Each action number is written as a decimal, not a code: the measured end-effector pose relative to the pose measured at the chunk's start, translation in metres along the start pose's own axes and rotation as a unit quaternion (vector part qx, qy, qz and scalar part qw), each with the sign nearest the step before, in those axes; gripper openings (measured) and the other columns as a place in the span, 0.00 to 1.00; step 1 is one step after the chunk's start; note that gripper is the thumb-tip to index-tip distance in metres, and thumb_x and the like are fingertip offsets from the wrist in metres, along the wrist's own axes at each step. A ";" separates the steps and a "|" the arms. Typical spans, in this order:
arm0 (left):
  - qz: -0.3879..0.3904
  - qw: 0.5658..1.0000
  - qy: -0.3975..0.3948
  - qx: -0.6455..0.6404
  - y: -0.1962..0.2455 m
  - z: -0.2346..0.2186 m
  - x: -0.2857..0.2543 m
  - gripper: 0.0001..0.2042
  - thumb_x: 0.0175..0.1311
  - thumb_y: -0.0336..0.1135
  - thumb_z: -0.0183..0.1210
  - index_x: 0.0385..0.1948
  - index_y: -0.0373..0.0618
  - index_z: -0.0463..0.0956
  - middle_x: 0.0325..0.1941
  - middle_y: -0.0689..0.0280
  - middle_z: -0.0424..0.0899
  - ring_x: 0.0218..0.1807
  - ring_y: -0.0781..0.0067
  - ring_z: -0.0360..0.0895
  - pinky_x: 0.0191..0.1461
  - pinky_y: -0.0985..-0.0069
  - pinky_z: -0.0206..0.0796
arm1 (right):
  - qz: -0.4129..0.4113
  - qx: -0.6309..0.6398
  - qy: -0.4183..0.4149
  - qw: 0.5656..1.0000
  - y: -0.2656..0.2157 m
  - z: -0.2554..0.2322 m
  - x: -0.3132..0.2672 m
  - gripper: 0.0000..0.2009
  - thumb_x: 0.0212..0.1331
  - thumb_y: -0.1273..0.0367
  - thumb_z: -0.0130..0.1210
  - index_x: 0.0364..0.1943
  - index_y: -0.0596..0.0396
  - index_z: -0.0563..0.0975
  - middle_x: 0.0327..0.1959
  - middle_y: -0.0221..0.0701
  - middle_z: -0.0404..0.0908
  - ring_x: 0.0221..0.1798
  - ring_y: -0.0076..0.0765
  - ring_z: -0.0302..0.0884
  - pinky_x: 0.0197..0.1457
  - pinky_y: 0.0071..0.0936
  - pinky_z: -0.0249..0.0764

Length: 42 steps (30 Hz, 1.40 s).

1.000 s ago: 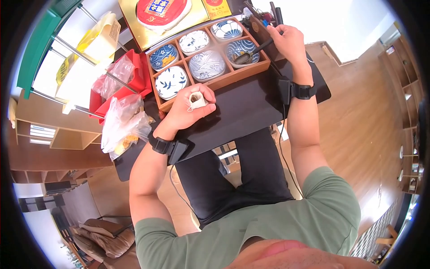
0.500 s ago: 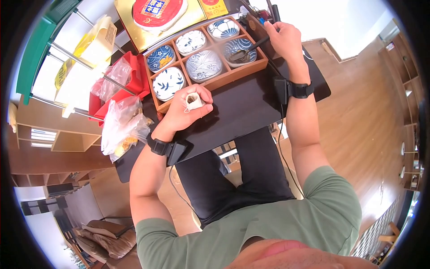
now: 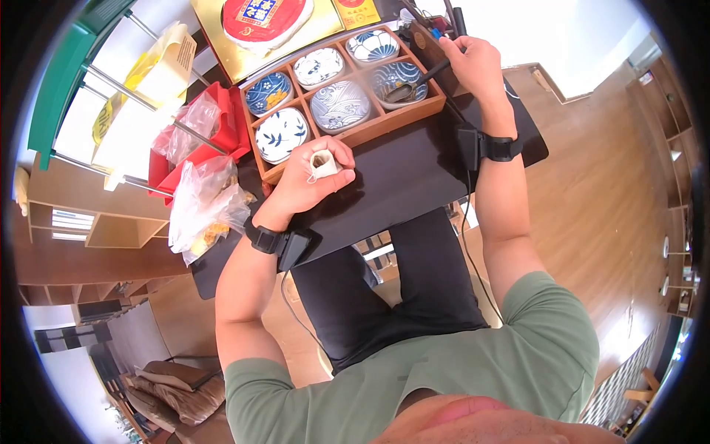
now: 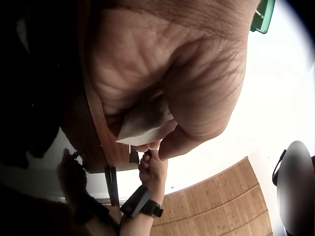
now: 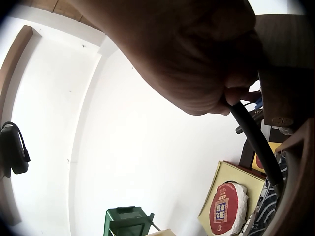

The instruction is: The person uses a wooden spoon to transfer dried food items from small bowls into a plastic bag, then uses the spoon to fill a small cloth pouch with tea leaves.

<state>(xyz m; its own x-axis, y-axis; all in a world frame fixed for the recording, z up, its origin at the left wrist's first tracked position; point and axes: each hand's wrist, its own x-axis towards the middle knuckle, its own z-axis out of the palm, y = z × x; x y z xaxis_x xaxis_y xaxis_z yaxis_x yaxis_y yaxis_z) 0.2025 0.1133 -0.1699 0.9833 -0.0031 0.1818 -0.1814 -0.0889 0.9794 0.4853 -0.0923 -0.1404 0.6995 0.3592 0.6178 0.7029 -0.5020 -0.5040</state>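
Observation:
My left hand (image 3: 296, 186) holds a small white cloth pouch (image 3: 322, 164), mouth up, over the front edge of a wooden box. Something brown shows inside the pouch, and a thin string hangs from it. In the left wrist view the pouch (image 4: 145, 125) sits between thumb and fingers. Out at the right, my right hand (image 3: 477, 70) grips the black handle of a spoon (image 3: 436, 71). The spoon's bowl lies over a blue wave-patterned dish (image 3: 387, 75) in the box's front right compartment. From the right wrist, the black handle (image 5: 257, 142) slants down from the fingers.
The divided wooden box (image 3: 384, 132) holds several other patterned dishes. Behind it lies a red-labelled round cake (image 3: 266, 18) on a gold board. Red bins (image 3: 235, 126) and a plastic bag (image 3: 203, 200) stand left. Dark holders with tools (image 3: 429, 48) stand beside my right hand.
The spoon's bowl has shifted slightly within the blue wave-patterned dish. My left hand keeps holding the pouch in the same place, and the head view has swayed a little.

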 end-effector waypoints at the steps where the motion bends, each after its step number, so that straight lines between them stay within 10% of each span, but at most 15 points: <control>1: -0.002 1.000 0.004 -0.007 0.000 0.000 0.000 0.09 0.59 0.19 0.67 0.35 0.43 0.76 0.39 0.69 0.81 0.41 0.81 0.76 0.45 0.81 0.69 | 0.010 0.003 -0.009 1.000 -0.003 -0.002 0.000 0.21 0.65 0.55 0.55 0.26 0.60 0.82 0.25 0.48 0.81 0.34 0.62 0.79 0.40 0.47 0.75; 11: 0.005 1.000 -0.003 0.012 -0.002 -0.002 0.000 0.10 0.59 0.22 0.68 0.36 0.43 0.75 0.41 0.65 0.80 0.43 0.77 0.75 0.44 0.80 0.69 | 0.024 0.036 -0.003 0.999 0.003 0.008 0.000 0.21 0.66 0.55 0.55 0.25 0.60 0.81 0.24 0.48 0.80 0.33 0.62 0.79 0.39 0.47 0.75; 13: -0.001 1.000 -0.002 0.010 -0.002 -0.002 0.000 0.10 0.59 0.22 0.69 0.36 0.43 0.75 0.41 0.65 0.80 0.43 0.77 0.75 0.44 0.80 0.69 | 0.007 0.002 -0.009 1.000 0.011 0.010 0.002 0.21 0.66 0.52 0.58 0.28 0.58 0.84 0.13 0.32 0.78 0.19 0.30 0.79 0.29 0.29 0.74; 25: 0.007 1.000 -0.005 0.015 -0.004 -0.003 0.000 0.10 0.60 0.21 0.68 0.36 0.43 0.75 0.40 0.65 0.80 0.42 0.77 0.75 0.44 0.80 0.69 | -0.012 0.045 0.026 0.999 0.003 0.005 0.000 0.20 0.65 0.53 0.61 0.30 0.57 0.85 0.13 0.27 0.76 0.18 0.21 0.74 0.26 0.23 0.69; 28: 0.004 1.000 -0.002 0.004 -0.003 -0.002 0.000 0.10 0.59 0.21 0.68 0.35 0.43 0.75 0.40 0.65 0.80 0.42 0.77 0.75 0.44 0.79 0.69 | 0.031 0.123 0.080 0.989 -0.012 -0.004 -0.002 0.17 0.61 0.55 0.63 0.30 0.55 0.87 0.24 0.41 0.85 0.28 0.45 0.84 0.37 0.35 0.77; 42: -0.003 1.000 -0.001 0.000 -0.001 -0.001 -0.001 0.10 0.60 0.22 0.68 0.36 0.43 0.75 0.40 0.65 0.80 0.42 0.77 0.75 0.44 0.80 0.69 | -0.066 0.112 0.118 0.985 -0.017 -0.003 -0.003 0.14 0.64 0.60 0.64 0.31 0.58 0.84 0.19 0.41 0.81 0.21 0.44 0.80 0.29 0.32 0.74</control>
<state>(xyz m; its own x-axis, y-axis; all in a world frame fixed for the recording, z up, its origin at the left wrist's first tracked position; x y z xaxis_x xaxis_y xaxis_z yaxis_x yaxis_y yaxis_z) 0.2019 0.1144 -0.1707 0.9845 -0.0051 0.1755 -0.1753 -0.0889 0.9805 0.4707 -0.0868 -0.1318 0.5699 0.2035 0.7961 0.8144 -0.2683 -0.5145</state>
